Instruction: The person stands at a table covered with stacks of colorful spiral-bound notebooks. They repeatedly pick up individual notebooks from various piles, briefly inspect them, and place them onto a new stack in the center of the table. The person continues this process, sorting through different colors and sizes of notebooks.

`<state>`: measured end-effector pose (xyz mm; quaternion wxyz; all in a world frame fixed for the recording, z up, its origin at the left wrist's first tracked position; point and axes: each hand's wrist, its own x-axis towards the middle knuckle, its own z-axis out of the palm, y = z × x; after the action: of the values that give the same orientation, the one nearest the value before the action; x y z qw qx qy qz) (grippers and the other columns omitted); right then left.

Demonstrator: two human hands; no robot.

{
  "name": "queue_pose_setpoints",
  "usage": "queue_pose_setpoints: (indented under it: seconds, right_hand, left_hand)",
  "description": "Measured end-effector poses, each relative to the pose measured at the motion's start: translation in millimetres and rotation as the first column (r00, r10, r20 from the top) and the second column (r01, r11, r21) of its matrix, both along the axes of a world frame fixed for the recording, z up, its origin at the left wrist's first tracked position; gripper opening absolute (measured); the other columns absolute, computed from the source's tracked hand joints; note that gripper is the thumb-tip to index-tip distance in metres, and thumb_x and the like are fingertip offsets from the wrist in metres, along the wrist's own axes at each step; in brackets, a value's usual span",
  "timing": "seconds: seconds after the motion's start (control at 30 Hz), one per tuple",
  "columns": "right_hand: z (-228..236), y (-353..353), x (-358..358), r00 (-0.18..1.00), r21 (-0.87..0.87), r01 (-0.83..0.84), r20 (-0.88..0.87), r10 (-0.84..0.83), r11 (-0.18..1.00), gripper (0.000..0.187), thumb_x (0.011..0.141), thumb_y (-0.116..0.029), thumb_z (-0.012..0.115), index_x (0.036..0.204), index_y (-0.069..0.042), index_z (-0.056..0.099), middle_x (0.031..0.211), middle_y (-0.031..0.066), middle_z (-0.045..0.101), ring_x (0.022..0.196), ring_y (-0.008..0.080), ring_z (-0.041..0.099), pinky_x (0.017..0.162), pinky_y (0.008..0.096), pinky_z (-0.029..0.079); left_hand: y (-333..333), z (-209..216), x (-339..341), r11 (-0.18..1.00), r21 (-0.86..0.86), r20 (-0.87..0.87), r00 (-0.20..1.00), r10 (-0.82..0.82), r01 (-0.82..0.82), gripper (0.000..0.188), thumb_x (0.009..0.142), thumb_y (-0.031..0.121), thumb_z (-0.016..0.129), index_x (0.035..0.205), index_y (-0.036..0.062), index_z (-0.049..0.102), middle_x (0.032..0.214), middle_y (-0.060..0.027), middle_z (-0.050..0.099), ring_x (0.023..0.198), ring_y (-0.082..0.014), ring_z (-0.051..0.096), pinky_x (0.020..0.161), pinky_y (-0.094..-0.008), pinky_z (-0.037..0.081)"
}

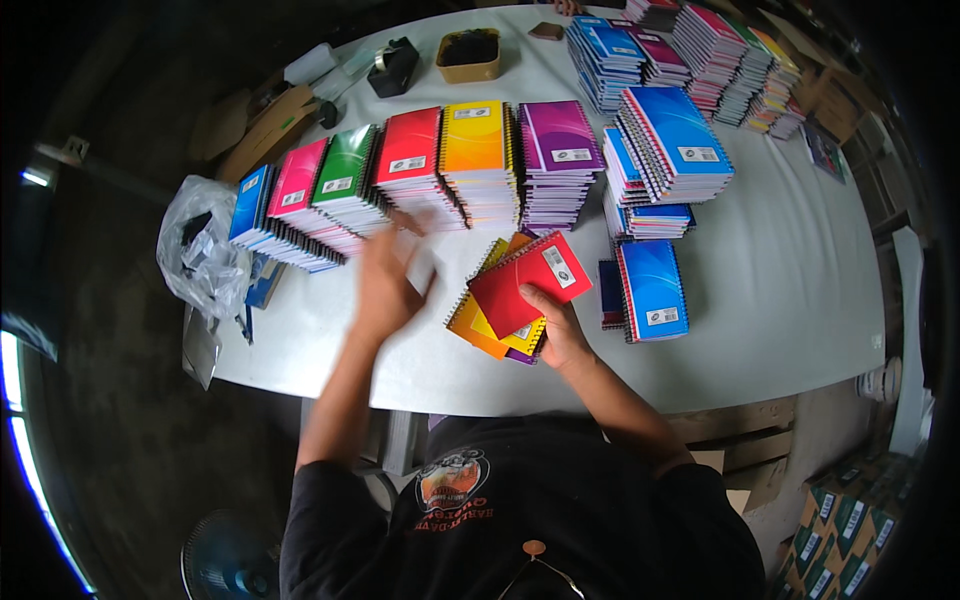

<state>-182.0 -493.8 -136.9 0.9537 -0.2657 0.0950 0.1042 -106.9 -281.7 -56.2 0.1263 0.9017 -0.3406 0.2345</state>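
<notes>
My right hand (560,330) grips a fanned handful of spiral notebooks over the near middle of the table. A red notebook (520,285) lies uppermost, its pale label facing up and my thumb on its corner. Under it show a yellow notebook (468,318), an orange edge and a purple corner. My left hand (388,280), blurred by motion, is in front of the green notebook stack (343,170) and the red notebook stack (410,145). Its thumb stands apart from the fingers, and no notebook shows in it. Whether its fingertips touch a stack is unclear.
Beside those stand blue (250,200), pink (300,175), yellow (474,140) and purple (560,140) notebook stacks. Blue notebooks (655,290) lie at right; more piles (610,50) stand behind. A plastic bag (200,250), tape dispenser (393,68) and yellow tub (468,72) also occupy the table.
</notes>
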Motion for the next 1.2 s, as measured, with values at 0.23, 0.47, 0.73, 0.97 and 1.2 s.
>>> queue_pose_setpoints:
  seconds: [0.23, 0.47, 0.73, 0.97, 1.2]
  right_hand:
    - [3.2, 4.5, 6.3, 0.975, -0.165, -0.204, 0.058, 0.216, 0.965, 0.043, 0.074, -0.005, 0.067, 0.113, -0.005, 0.049, 0.104, 0.0066, 0.058, 0.100, 0.0191, 0.057, 0.088, 0.0348, 0.046]
    - [4.8, 5.0, 8.5, 0.990, -0.131, -0.121, 0.053, 0.129, 0.984, 0.047, 0.080, -0.021, 0.067, 0.119, -0.006, 0.046, 0.112, 0.0070, 0.056, 0.105, 0.0182, 0.055, 0.091, 0.0346, 0.044]
    - [-5.2, 24.1, 5.7, 0.982, -0.072, -0.069, 0.171, 0.081, 0.995, 0.061, 0.082, -0.040, 0.064, 0.127, -0.007, 0.038, 0.116, 0.0055, 0.051, 0.103, 0.0143, 0.052, 0.085, 0.0306, 0.045]
    - [4.6, 43.4, 4.6, 0.946, -0.060, -0.324, -0.039, 0.322, 0.944, 0.036, 0.081, -0.016, 0.063, 0.113, -0.004, 0.051, 0.102, 0.0055, 0.058, 0.093, 0.0168, 0.058, 0.082, 0.0330, 0.048]
    - [-3.0, 69.4, 6.6, 0.988, 0.009, -0.150, -0.044, 0.150, 0.989, 0.051, 0.085, -0.038, 0.060, 0.121, -0.005, 0.046, 0.112, 0.0076, 0.055, 0.102, 0.0192, 0.055, 0.089, 0.0365, 0.045]
  left_hand:
    - [71.6, 19.5, 91.7, 0.934, 0.014, -0.022, 0.934, 0.357, -0.357, 0.028, 0.082, 0.020, 0.060, 0.107, 0.0069, 0.061, 0.108, -0.0130, 0.061, 0.099, -0.0285, 0.059, 0.080, -0.0374, 0.047]
    - [45.0, 45.7, 44.8, 0.882, -0.449, 0.224, 0.937, 0.267, -0.145, 0.025, 0.080, 0.001, 0.059, 0.105, 0.0047, 0.061, 0.106, -0.0136, 0.064, 0.095, -0.0297, 0.062, 0.079, -0.0343, 0.048]
    - [-20.9, -10.3, -84.1, 0.964, -0.029, -0.128, 0.956, -0.266, 0.264, 0.043, 0.070, 0.007, 0.064, 0.113, 0.0059, 0.058, 0.116, -0.0136, 0.056, 0.105, -0.0250, 0.053, 0.087, -0.0395, 0.039]
    - [61.2, 34.5, 52.3, 0.983, 0.007, 0.146, 0.973, 0.179, -0.182, 0.061, 0.073, 0.009, 0.060, 0.131, 0.0078, 0.041, 0.133, -0.0115, 0.044, 0.124, -0.0291, 0.039, 0.099, -0.0436, 0.032]
    - [77.3, 32.6, 29.6, 0.995, -0.095, 0.167, 0.985, 0.039, -0.024, 0.027, 0.076, 0.009, 0.062, 0.103, 0.0075, 0.064, 0.098, -0.0067, 0.065, 0.077, -0.0229, 0.059, 0.066, -0.0366, 0.043]
